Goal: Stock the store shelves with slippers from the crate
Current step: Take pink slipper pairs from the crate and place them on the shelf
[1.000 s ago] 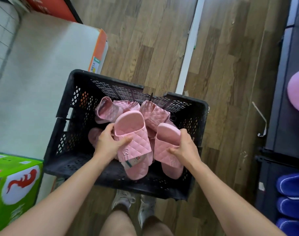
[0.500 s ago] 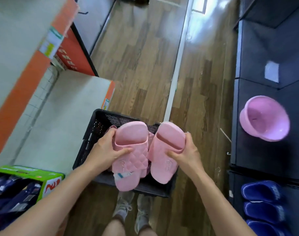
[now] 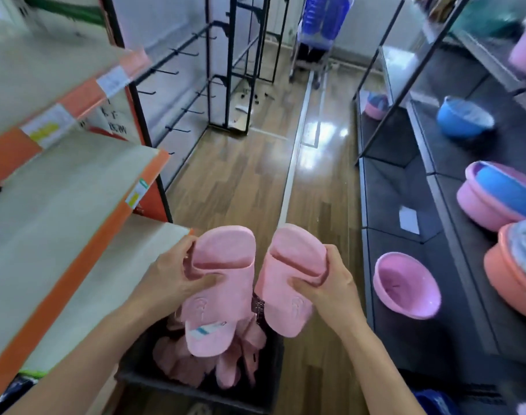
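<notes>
Slippers, pink, moulded in one piece, matte and faintly grainy. Two are held up side by side over the aisle, footbeds toward the camera, broad straps uppermost, rounded heels hanging down. The left hand (image 3: 169, 280) grips the left slipper (image 3: 223, 295) at the strap, thumb across the footbed, fingers curled round the outer edge. The right hand (image 3: 330, 286) grips the right slipper (image 3: 285, 298) the same way. Each footbed bears an embossed mark. The left one also carries a white paper label (image 3: 208, 329) with a blue stripe near the heel. The pair sit close together; cannot tell whether they touch lower down.

Directly below stands a black plastic crate (image 3: 270, 390) on the glossy wood-plank floor (image 3: 241, 181), with more pink slippers (image 3: 178, 360) heaped inside. On the left are flat cream shelves (image 3: 76, 211) with orange edge strips. On the right, dark shelving (image 3: 405, 348) carries a round pink plastic basin (image 3: 405, 286).
</notes>
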### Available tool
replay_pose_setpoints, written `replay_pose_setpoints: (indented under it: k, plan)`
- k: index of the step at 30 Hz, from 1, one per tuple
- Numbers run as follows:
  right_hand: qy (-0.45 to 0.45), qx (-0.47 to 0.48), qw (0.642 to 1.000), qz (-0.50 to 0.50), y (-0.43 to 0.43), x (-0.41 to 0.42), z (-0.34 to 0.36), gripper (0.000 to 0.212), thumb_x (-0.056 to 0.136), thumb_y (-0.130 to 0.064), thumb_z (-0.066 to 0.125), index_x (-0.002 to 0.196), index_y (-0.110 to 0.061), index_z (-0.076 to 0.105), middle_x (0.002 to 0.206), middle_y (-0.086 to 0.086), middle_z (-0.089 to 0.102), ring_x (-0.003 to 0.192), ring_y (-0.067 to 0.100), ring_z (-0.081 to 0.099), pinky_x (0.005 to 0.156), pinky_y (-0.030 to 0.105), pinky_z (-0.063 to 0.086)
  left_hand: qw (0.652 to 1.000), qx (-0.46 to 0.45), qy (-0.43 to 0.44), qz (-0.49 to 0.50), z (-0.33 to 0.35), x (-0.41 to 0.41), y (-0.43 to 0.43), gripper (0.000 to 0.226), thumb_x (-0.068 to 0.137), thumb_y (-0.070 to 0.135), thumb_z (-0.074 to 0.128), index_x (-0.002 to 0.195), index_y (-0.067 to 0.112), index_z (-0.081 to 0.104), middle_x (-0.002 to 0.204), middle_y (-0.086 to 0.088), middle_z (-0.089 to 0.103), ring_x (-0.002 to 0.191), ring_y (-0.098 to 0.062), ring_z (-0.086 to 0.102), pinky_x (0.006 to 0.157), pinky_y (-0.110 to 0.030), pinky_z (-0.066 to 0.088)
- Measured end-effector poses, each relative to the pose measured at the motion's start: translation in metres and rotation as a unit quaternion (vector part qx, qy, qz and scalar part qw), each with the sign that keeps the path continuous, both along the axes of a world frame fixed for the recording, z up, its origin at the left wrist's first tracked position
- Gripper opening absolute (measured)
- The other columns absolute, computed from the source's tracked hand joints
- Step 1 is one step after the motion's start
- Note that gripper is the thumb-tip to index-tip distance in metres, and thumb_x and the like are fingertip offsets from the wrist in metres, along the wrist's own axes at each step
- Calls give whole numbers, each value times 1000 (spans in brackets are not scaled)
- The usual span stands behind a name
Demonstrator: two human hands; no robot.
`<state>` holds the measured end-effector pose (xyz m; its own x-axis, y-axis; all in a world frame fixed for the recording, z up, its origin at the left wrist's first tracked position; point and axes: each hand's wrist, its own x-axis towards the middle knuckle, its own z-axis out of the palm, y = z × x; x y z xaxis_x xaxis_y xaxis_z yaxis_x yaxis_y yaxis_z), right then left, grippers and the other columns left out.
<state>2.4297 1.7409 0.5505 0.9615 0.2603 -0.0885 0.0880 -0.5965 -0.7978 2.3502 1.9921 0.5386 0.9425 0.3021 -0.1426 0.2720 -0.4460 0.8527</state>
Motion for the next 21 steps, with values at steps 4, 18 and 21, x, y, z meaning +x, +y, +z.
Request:
replay_pose_setpoints:
  k: [4, 18, 21]
  plan:
    - [-31, 29, 999, -2, -11, -6, 47, 51, 69, -24, 80, 106, -31, 45, 97, -13, 60, 89, 5, 58, 64, 18, 43, 999, 12, -43, -10, 50, -2, -3, 58, 45, 63, 71, 94, 37, 55, 86, 14, 65, 74, -9, 63, 73, -43, 54]
    - [-97, 50, 992, -55, -63, -40, 130, 55, 67, -33, 80, 104, -45, 41, 100, -15, 61, 94, 8, 60, 76, 40, 56, 976, 51, -157, -141, 150, 12, -48, 48, 62, 22, 83, 96, 36, 52, 89, 8, 67, 79, 0, 61, 62, -7, 46]
    - [-108, 36, 988, -101, -71, -47, 137, 55, 65, -34, 80, 101, -48, 41, 93, -23, 60, 90, 3, 60, 73, 29, 54, 972, 25, -153, -178, 157, 25, -55, 56, 51, 50, 83, 99, 44, 53, 86, 12, 67, 77, -4, 64, 58, -20, 52]
